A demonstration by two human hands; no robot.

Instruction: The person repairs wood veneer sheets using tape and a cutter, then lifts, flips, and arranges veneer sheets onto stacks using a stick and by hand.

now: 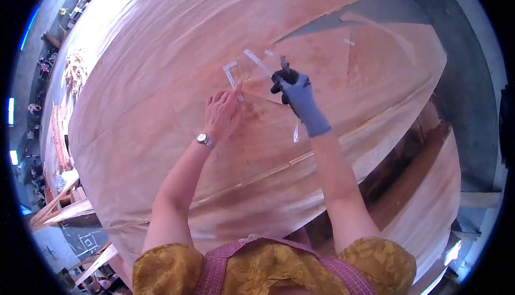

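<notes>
My bare left hand (pixel 222 113) lies flat and outstretched on thin pinkish-brown wood veneer (pixel 263 139), just beside L-shaped white tape (pixel 228 76); my blue-grey-gloved right hand (pixel 294 91) curls above the veneer, contents I cannot tell.

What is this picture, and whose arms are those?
There's no robot here, just a person. The one picture comes from a camera on their head, looking forward and down, so you see their own arms reaching out. The left hand is bare, fingers stretched over thin brown sheets, with a watch on its wrist. The right hand wears a grey-blue glove with dark fingers. It's too blurry to tell for sure what that hand holds. Narrow white strips lie on the sheets, some near the hands.
</notes>
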